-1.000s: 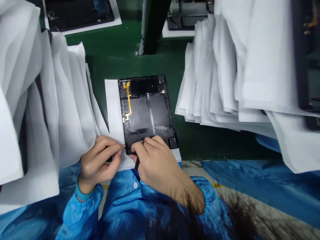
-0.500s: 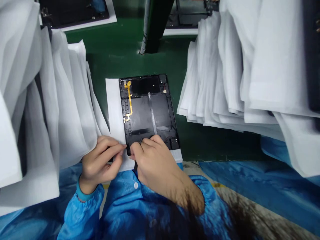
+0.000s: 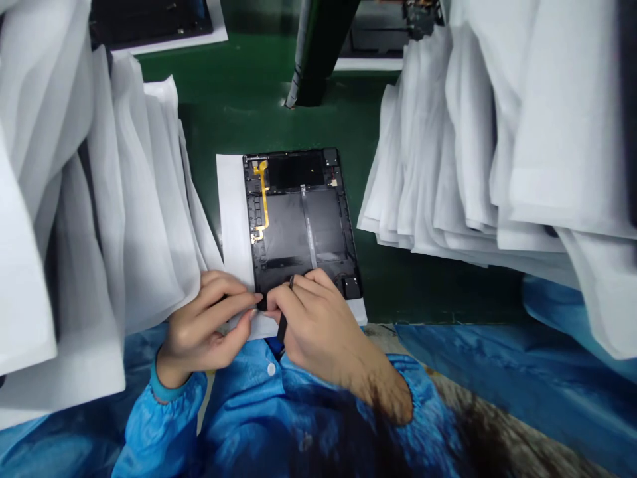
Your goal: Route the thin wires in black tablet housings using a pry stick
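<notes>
An opened tablet housing (image 3: 283, 226) lies face up in front of me, showing dark battery panels and a yellow flex cable (image 3: 264, 199). My left hand (image 3: 212, 325) has its thumb and forefinger pinched at the near left corner of the housing; anything between the tips is too small to make out. My right hand (image 3: 318, 325) is closed around a slim black tool (image 3: 282, 328), over the near edge of the housing. Its fingertips meet close to the left ones, and the tool's working tip is hidden.
White sheeting (image 3: 233, 199) lies under the housing on a green work surface (image 3: 209, 99). Stacks of white sleeves stand at left (image 3: 144, 199) and right (image 3: 438, 166). A dark post (image 3: 323, 60) rises behind, with more device housings (image 3: 154, 23) at the back.
The whole view has shifted slightly. My right hand has turned a little, so more of the black tool shows. My left fingertips have edged closer to the housing's corner.
</notes>
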